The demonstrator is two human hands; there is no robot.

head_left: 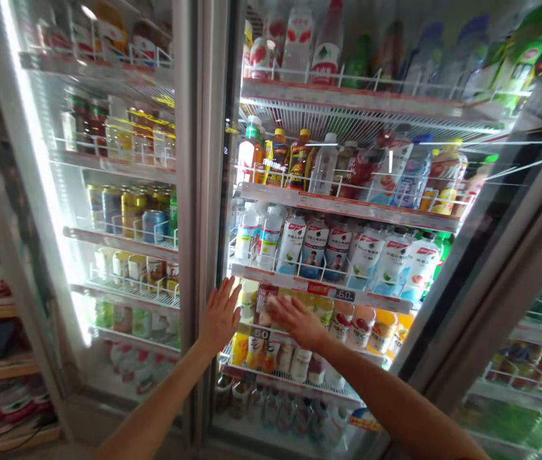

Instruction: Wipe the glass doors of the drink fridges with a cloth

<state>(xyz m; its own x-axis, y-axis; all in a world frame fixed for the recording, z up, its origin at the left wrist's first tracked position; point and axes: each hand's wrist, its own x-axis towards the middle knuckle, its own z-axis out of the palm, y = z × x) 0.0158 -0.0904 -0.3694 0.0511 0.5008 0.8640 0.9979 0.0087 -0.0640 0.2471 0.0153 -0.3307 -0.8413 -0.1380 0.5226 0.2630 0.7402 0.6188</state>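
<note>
My left hand [221, 316] is raised with its fingers spread, at the upright metal frame [197, 191] and the left edge of the glass door. To its right, my right hand [297, 319] reaches out in front of the lower shelves, fingers stretched and slightly blurred. A pale patch shows by its fingertips; whether it is a cloth or a label behind the glass is unclear. Behind this hand stand juice bottles [342, 319] in a row. Just above them are white-and-blue drink bottles [316, 246] on a wire-fronted shelf [318, 283].
To the left is another cooler section with cans [134, 207] and bottles under a bright light strip [26, 128]. Higher shelves hold more bottles [299, 156]. At the far left, a wooden shelf [2, 370] carries goods. Another stocked cooler [529, 358] stands at the right.
</note>
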